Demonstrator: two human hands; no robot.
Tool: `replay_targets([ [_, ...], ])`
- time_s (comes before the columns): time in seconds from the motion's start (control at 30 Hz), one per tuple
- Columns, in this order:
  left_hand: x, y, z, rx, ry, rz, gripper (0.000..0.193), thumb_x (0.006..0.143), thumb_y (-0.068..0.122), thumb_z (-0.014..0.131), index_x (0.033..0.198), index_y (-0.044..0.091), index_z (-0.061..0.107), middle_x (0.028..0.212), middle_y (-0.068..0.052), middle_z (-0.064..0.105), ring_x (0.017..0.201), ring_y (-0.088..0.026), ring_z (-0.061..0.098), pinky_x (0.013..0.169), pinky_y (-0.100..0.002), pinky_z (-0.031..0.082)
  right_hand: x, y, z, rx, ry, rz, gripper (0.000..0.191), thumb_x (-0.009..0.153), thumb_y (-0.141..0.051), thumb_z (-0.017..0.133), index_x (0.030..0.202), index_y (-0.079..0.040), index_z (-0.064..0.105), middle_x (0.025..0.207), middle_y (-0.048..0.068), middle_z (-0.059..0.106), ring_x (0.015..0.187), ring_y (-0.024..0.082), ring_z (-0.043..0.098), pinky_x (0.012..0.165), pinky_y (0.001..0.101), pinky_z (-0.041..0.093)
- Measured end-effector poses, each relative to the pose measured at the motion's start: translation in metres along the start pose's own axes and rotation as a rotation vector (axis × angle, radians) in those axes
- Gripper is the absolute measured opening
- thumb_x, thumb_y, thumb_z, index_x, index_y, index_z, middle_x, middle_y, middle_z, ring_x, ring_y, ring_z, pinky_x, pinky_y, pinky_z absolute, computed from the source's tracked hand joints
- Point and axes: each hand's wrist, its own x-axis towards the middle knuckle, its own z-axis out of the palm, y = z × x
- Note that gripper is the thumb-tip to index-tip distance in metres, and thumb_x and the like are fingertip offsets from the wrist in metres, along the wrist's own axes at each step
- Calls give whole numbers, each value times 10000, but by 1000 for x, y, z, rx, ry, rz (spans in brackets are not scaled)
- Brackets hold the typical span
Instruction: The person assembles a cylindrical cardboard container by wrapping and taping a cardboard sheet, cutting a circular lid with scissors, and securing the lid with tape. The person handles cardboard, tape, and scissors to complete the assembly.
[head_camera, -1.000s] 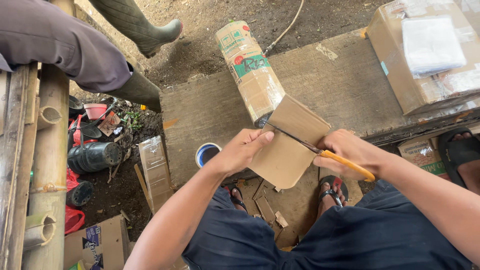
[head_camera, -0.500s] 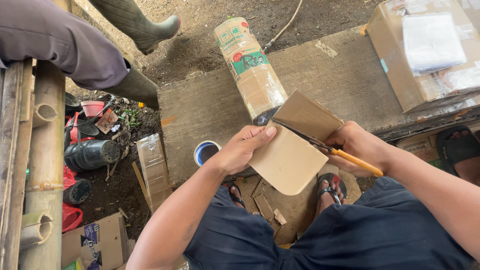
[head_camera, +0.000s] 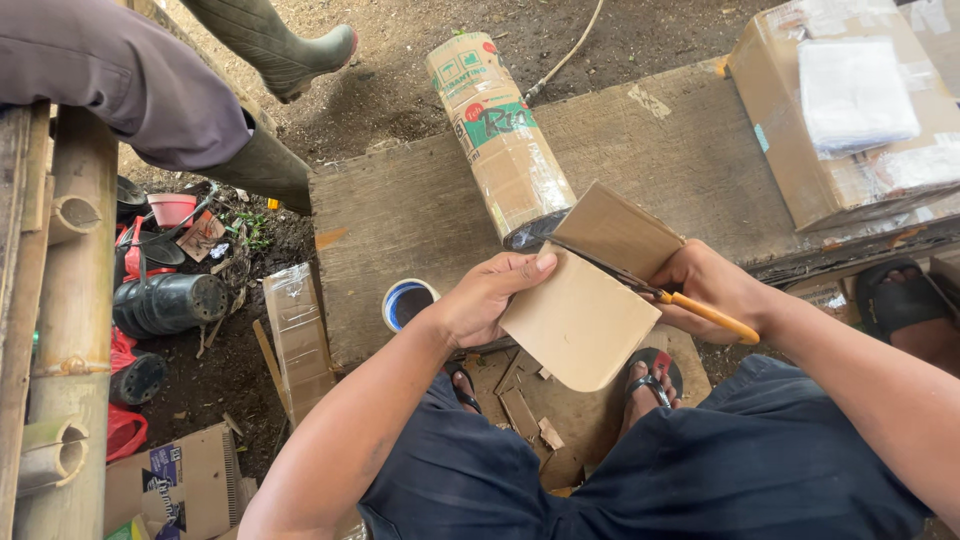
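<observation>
My left hand (head_camera: 485, 298) grips the edge of a brown cardboard piece (head_camera: 580, 315) with a rounded lower corner, held over my knees. My right hand (head_camera: 715, 290) is closed on scissors with an orange handle (head_camera: 710, 315); their blades run left into the cardboard along a cut line. An upper flap of the cardboard (head_camera: 622, 232) stands above the blades. Cardboard scraps (head_camera: 522, 408) lie on the ground between my sandalled feet.
A taped cardboard roll (head_camera: 498, 135) lies on the wooden board (head_camera: 400, 215) ahead, a tape ring (head_camera: 407, 302) at its near edge. A taped box (head_camera: 850, 110) sits at the right. Another person's booted legs (head_camera: 260, 150) are at the upper left, bamboo poles (head_camera: 70, 300) and clutter below.
The cardboard has turned in my left hand and its rounded corner now hangs lower. The scissors have advanced further into the sheet.
</observation>
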Motion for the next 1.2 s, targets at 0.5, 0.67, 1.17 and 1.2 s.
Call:
replay_targets([
  [0.5,-5,31,-7,528,207,130,488,985,449,630,1104,-4,770,919,-67,782,789,-101,732,722,-277,599,-8,-5,-6,500,-433,270,679,978,-604,396,721,-24,640,650,50,642,628,191,650,653,332,548],
  [0.67,-10,32,-4,865,289,20,532,981,476,630,1002,-25,807,814,-52,766,703,-71,677,653,-247,546,-4,-4,-3,360,-455,256,706,957,-671,312,736,-60,589,673,49,616,681,189,634,684,341,530],
  [1.17,9,4,11,631,95,24,557,1006,521,557,1085,9,761,930,-29,768,825,-69,699,761,-257,567,3,17,28,50,-122,254,880,894,-768,287,859,47,619,725,110,612,723,197,571,662,390,517],
  [1.2,8,4,11,646,108,23,567,1006,526,553,1077,5,765,923,-36,768,821,-75,701,759,-260,568,3,16,29,80,-91,233,872,876,-774,295,887,32,626,747,94,630,739,184,584,670,382,526],
])
